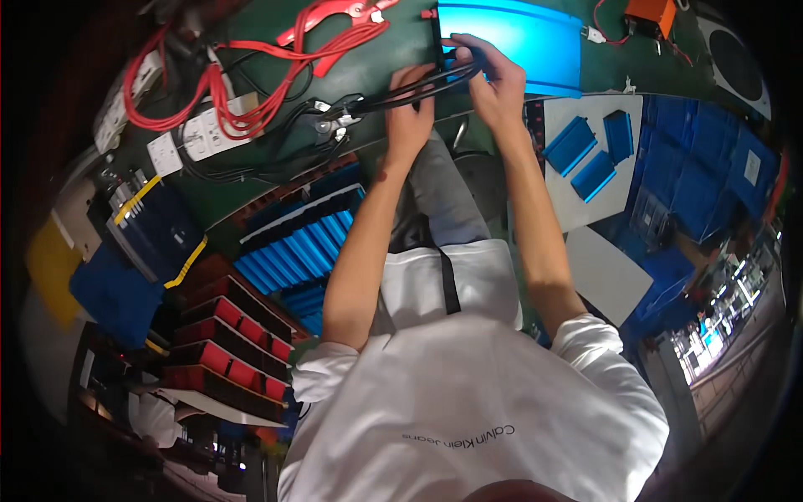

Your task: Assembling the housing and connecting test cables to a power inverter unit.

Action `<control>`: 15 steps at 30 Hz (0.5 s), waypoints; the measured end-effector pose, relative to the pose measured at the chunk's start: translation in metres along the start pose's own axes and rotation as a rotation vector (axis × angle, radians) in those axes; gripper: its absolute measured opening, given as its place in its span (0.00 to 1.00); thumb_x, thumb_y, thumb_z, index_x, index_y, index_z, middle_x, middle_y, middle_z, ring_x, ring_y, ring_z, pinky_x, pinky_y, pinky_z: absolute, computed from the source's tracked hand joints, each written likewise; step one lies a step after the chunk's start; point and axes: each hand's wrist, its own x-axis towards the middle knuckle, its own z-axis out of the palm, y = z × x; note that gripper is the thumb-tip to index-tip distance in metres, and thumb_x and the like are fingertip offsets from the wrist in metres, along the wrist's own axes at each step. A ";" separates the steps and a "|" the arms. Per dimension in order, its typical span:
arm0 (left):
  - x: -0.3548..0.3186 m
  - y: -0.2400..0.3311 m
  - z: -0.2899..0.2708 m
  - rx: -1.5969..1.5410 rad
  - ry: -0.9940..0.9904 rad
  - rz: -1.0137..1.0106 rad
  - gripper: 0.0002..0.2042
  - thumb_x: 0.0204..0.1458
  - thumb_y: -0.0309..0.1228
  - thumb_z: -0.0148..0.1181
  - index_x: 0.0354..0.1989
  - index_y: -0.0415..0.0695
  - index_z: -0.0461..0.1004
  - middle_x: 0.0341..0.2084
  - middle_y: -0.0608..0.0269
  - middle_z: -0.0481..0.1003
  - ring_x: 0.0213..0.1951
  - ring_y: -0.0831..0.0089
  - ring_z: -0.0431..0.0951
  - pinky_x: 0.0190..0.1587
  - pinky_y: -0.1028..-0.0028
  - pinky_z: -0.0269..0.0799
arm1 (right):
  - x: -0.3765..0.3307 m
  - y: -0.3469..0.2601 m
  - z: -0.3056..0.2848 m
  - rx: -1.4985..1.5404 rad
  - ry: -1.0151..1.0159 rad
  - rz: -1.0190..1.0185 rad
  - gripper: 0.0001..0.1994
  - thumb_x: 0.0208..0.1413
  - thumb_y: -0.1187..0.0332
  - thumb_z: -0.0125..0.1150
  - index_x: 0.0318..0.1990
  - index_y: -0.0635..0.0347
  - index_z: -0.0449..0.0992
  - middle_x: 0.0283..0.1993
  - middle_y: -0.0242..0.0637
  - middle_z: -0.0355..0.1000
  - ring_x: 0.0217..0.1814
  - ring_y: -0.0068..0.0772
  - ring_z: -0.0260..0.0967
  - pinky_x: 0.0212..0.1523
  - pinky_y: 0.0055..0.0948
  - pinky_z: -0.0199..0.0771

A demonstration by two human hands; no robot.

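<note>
A blue metal box with ridged sides lies at the far edge of the green bench. Thick black cables run from metal clamps toward the box's dark left end. My left hand has its fingers curled round the cables, close to that end. My right hand is closed on the same cables beside the box's near left corner, thumb and forefinger near its end face. The cable ends are hidden behind my fingers.
Red cables with red clamps lie on the bench's left. An orange box sits far right. Several small blue cases rest on a white board at right. Blue cases and red-black boxes are stacked lower left.
</note>
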 end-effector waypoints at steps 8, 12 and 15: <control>0.022 -0.015 0.001 0.198 -0.139 0.033 0.13 0.57 0.22 0.58 0.50 0.40 0.78 0.40 0.51 0.79 0.40 0.57 0.82 0.41 0.66 0.79 | -0.027 0.015 0.008 -0.040 0.035 0.015 0.17 0.69 0.59 0.60 0.52 0.67 0.80 0.46 0.39 0.84 0.37 0.24 0.79 0.42 0.25 0.79; 0.017 0.008 0.010 -0.043 -0.050 -0.275 0.15 0.53 0.19 0.57 0.50 0.43 0.78 0.45 0.54 0.78 0.46 0.50 0.79 0.49 0.58 0.77 | -0.040 0.026 0.002 -0.024 0.114 0.051 0.14 0.70 0.67 0.57 0.54 0.71 0.77 0.48 0.48 0.82 0.39 0.31 0.81 0.44 0.29 0.83; 0.015 -0.011 0.007 0.261 -0.062 0.100 0.14 0.53 0.18 0.57 0.47 0.42 0.78 0.46 0.58 0.79 0.45 0.54 0.80 0.47 0.60 0.78 | -0.041 0.032 0.008 0.018 0.101 0.098 0.15 0.70 0.67 0.57 0.54 0.72 0.77 0.47 0.48 0.83 0.38 0.30 0.81 0.43 0.29 0.82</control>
